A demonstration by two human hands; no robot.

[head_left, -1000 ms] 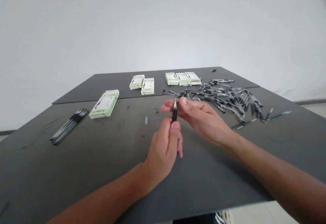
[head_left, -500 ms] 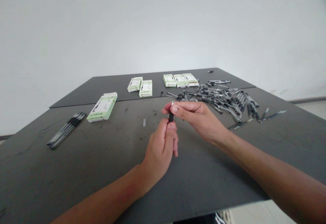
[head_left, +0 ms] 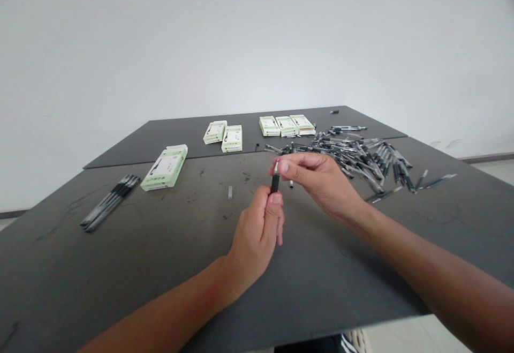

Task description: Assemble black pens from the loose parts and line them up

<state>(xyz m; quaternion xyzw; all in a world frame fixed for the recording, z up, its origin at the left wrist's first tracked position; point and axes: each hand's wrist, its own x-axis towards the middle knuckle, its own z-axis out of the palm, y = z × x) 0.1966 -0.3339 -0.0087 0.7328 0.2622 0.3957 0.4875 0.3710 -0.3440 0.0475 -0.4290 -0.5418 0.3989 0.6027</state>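
My left hand (head_left: 257,230) is closed round the barrel of a pen (head_left: 275,183), which stands nearly upright with its black grip showing above the thumb. The silvery pen tip (head_left: 276,167) is pinched between thumb and forefinger of my right hand (head_left: 321,179). Below the right fingers a small dark piece with a pale end (head_left: 291,183) shows; whether it is held or lies behind I cannot tell. The lower part of the pen is hidden in the left fist.
Right of my hands spreads a heap of pens and pen parts (head_left: 361,160). Several pens (head_left: 110,203) lie side by side at left, near a green-and-white box (head_left: 165,168). More such boxes (head_left: 232,139) stand farther back. A small clear piece (head_left: 230,192) lies mid-table.
The right fingers have shifted slightly up and right, so more of the pen's tip shows. The small dark piece below them has come into view. The whole scene sits slightly farther right.
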